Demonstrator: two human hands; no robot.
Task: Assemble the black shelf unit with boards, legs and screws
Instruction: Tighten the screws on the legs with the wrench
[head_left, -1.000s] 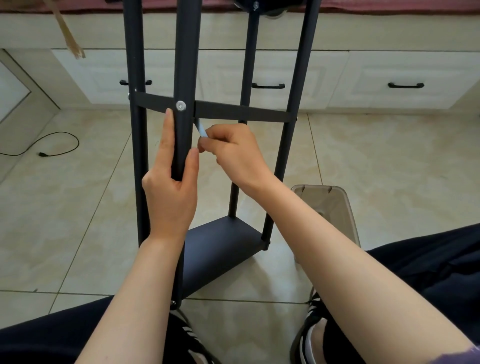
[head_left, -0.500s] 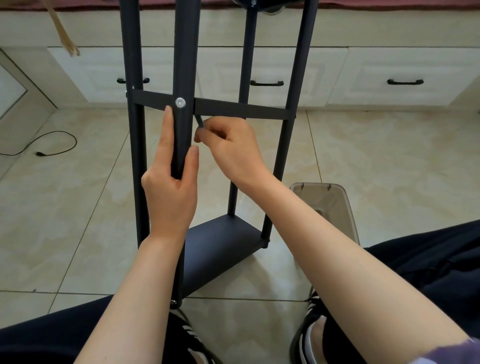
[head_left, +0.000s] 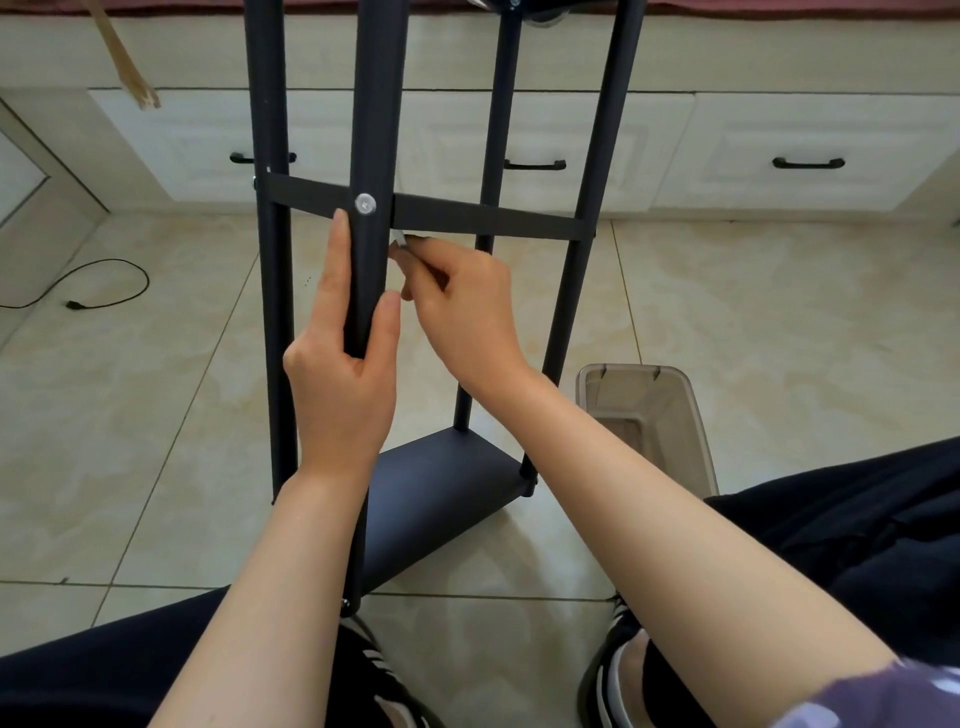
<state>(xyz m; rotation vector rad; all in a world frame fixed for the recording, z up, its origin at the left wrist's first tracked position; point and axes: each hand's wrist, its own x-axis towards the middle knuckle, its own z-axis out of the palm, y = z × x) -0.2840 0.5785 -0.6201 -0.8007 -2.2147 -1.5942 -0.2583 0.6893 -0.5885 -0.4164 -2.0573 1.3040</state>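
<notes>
The black shelf unit stands upright on the tiled floor between my knees, with a bottom board (head_left: 441, 493) and a thin middle board (head_left: 467, 215) seen edge-on. My left hand (head_left: 348, 364) grips the near leg (head_left: 371, 130) just below a silver screw head (head_left: 365, 203). My right hand (head_left: 462, 306) pinches a small silver tool (head_left: 399, 237), probably a hex key, right behind that leg under the middle board. The tool's tip is hidden by the leg.
A translucent grey plastic bin (head_left: 649, 415) sits on the floor to the right of the shelf. White drawers with black handles (head_left: 808, 163) line the far wall. A black cable (head_left: 104, 291) lies on the tiles at the left.
My right hand has turned a little with the tool beside the leg and sits slightly closer to it. My left hand keeps the same grip on the leg.
</notes>
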